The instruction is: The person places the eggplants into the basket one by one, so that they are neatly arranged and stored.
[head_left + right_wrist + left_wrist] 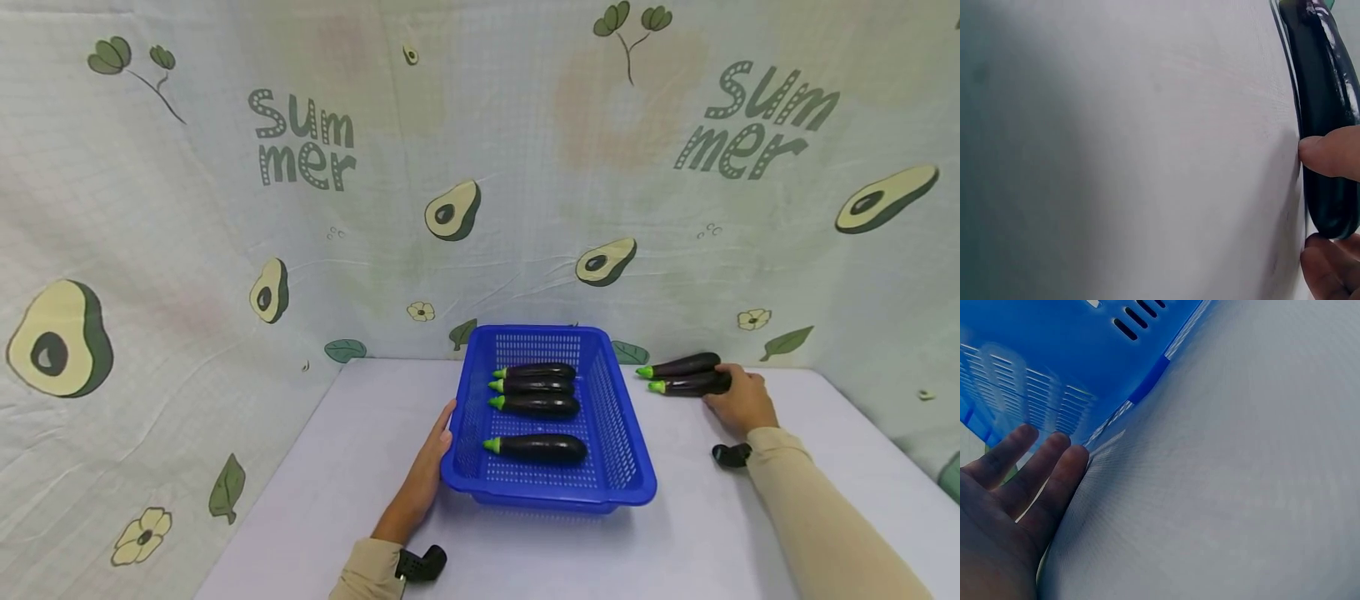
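A blue plastic basket (536, 492) stands on the table with several dark purple eggplants inside. Three lie close together towards the back; a single eggplant (543, 447) lies nearer the front. My left hand (422, 472) rests along the basket's left side, and its fingers (1054, 487) are extended against the slotted wall in the left wrist view. Over at the right, my right hand (742, 402) grips the rounded end of the nearer eggplant (686, 384). Its thumb (1332, 152) lies across the glossy skin in the right wrist view. A second loose eggplant (686, 364) lies right behind that one.
A white table (360, 417) carries everything. Behind it hangs a pale cloth (517, 125) printed with avocados and lettering, close to the basket's back rim. A black wrist device (731, 455) sits at the right cuff, another (423, 564) at the left.
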{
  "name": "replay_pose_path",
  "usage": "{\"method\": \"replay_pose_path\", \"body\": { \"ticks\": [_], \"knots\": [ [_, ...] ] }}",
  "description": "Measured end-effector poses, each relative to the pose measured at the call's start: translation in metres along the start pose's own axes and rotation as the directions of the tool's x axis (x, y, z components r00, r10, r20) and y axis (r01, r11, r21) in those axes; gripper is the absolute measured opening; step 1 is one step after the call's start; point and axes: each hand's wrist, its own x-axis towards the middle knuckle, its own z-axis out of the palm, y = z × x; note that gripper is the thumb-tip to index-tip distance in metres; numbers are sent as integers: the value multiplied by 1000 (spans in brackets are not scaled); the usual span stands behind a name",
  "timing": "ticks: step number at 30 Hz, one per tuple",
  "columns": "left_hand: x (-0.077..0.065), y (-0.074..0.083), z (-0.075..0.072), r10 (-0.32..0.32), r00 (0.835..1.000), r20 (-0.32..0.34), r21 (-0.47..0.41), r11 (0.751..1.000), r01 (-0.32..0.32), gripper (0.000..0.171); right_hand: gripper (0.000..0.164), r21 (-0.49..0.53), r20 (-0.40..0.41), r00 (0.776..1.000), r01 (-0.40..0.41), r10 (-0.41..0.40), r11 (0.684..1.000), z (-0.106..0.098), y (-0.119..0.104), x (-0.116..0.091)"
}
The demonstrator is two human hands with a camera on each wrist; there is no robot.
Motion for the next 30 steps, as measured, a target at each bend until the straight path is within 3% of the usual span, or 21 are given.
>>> {"method": "replay_pose_path", "body": {
  "ticks": [8, 25, 30],
  "knots": [
    [-1, -1, 0, -9, 1000, 0, 5, 1000, 9, 55, 65, -86, 68, 997, 43, -37, 995, -5, -1, 0],
    [1, -2, 3, -9, 1000, 3, 12, 1000, 9, 54, 60, -70, 13, 998, 55, -54, 996, -10, 8, -10],
    [2, -1, 1, -1, 1000, -6, 21, 1000, 1, 54, 60, -27, -33, 994, 106, -107, 994, -13, 6, -13]
  ]
}}
